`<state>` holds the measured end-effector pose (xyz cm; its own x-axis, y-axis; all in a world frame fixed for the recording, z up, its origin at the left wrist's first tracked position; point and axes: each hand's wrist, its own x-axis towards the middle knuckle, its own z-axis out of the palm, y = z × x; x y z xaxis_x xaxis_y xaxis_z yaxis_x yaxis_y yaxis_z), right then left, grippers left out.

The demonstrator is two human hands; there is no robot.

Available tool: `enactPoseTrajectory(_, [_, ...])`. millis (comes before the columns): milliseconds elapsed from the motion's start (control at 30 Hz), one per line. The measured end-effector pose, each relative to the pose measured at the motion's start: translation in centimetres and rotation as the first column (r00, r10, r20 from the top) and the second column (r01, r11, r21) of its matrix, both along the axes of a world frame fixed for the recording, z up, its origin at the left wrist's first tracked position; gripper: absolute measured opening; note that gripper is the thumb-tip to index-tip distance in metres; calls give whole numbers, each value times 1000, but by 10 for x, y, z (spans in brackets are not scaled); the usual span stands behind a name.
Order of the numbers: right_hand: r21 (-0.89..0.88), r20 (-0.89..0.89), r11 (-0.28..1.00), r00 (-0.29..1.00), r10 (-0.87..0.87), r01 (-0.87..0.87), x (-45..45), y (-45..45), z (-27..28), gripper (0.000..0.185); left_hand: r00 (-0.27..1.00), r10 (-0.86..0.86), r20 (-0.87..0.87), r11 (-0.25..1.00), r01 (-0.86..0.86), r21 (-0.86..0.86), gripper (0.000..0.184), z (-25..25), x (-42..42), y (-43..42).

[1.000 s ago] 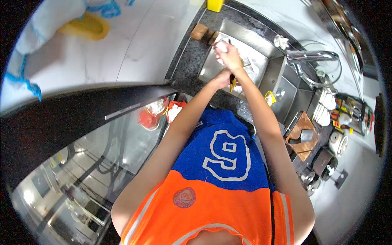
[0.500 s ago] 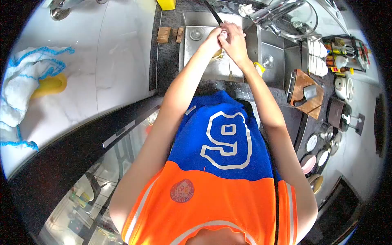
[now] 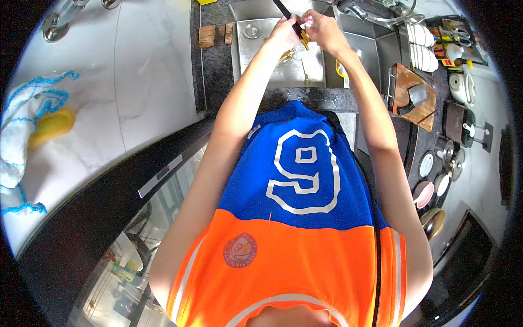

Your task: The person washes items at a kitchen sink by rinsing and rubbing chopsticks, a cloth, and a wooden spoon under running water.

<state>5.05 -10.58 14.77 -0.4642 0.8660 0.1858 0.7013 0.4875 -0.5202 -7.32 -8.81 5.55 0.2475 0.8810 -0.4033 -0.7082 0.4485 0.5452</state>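
Observation:
Over the double sink [image 3: 261, 60], my left hand [image 3: 284, 34] is closed around a bundle of chopsticks [image 3: 298, 30]. The chopsticks are black along most of their length, with gold ends pointing down toward the basin. Just to their right, my right hand [image 3: 328, 34] has its fingers bent together on a small pinkish-white thing [image 3: 309, 20], too small to identify. Below the hands, a gold-coloured item [image 3: 286, 55] lies in the left basin, partly hidden by my left hand. A thin spoon-like utensil [image 3: 306, 71] rests on the basin floor nearby.
A faucet [image 3: 354, 10] reaches over the sink. Wooden blocks [image 3: 207, 36] sit on the left counter. To the right are upright white plates [image 3: 422, 54], a cutting board with a cleaver [image 3: 417, 106], and several bowls and lids. A yellow-rimmed item [image 3: 341, 68] is in the right basin.
My hands were together over the bundle and have separated slightly, the right one moving to the right. The gold chopstick ends now show. The whole view has shifted a little.

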Motion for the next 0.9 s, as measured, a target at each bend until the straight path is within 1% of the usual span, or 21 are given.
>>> enactPoseTrajectory(67, [-156,-64,988,998,4,-14,-1,-2,5,30,981,-25,191,999,16,48,22,-11,-2,5])
enactPoseTrajectory(100, [-158,-63,987,998,5,-15,-3,-2,4,30,968,-99,232,992,79,94,24,-9,-3,8])
enactPoseTrajectory(133, [-206,-96,978,995,-39,18,-6,-2,3,29,967,-100,233,992,80,94,24,-7,-3,8])
enactPoseTrajectory(200, [-299,-155,951,979,-131,79,-10,2,-2,29,957,-119,265,993,116,25,16,-2,-1,13])
enactPoseTrajectory(233, [-239,-210,964,963,-167,115,-14,5,-9,32,948,-110,299,994,111,14,20,-11,2,21])
enactPoseTrajectory(267, [-239,-210,965,964,-162,110,-14,7,-14,32,949,-106,298,994,107,14,20,-14,6,26])
enactPoseTrajectory(300, [-145,-190,973,960,-205,179,-19,6,-13,37,954,-132,271,991,120,59,25,-22,12,32])
enactPoseTrajectory(333, [-47,-173,969,954,-246,241,-23,5,-13,42,958,-153,243,986,131,103,32,0,10,21])
enactPoseTrajectory(367, [-47,-173,970,954,-244,240,-27,4,-14,42,938,-199,285,980,182,85,32,23,8,8])
enactPoseTrajectory(467, [92,11,956,960,-281,279,-34,5,-18,50,940,-174,294,984,157,82,31,21,7,-2])
enactPoseTrajectory(500, [-169,-44,940,950,-308,297,-34,3,-12,46,936,-177,303,984,159,85,31,19,7,-1])
enactPoseTrajectory(633, [-191,10,916,934,-357,352,-37,6,-12,45,915,-211,344,976,180,119,31,4,12,6])
enactPoseTrajectory(700, [-250,43,903,936,-350,349,-34,11,-23,43,916,-205,343,978,175,116,32,-2,14,4])
enactPoseTrajectory(733, [-250,42,905,937,-346,345,-33,15,-29,43,926,-172,335,985,155,78,32,-5,12,2])
enactPoseTrajectory(767, [-288,12,889,930,-367,355,-31,18,-34,42,935,-138,326,990,133,40,32,-7,10,1])
enactPoseTrajectory(800, [-327,-17,872,920,-391,364,-30,19,-37,41,950,-78,303,995,93,-36,31,-8,9,-2])
enactPoseTrajectory(833, [-327,-19,875,923,-385,358,-32,17,-27,41,951,-72,302,996,87,-36,31,0,7,-7])
enactPoseTrajectory(900, [-445,-139,856,924,-357,264,-30,9,-9,58,961,-14,277,999,23,-30,31,14,8,-17])
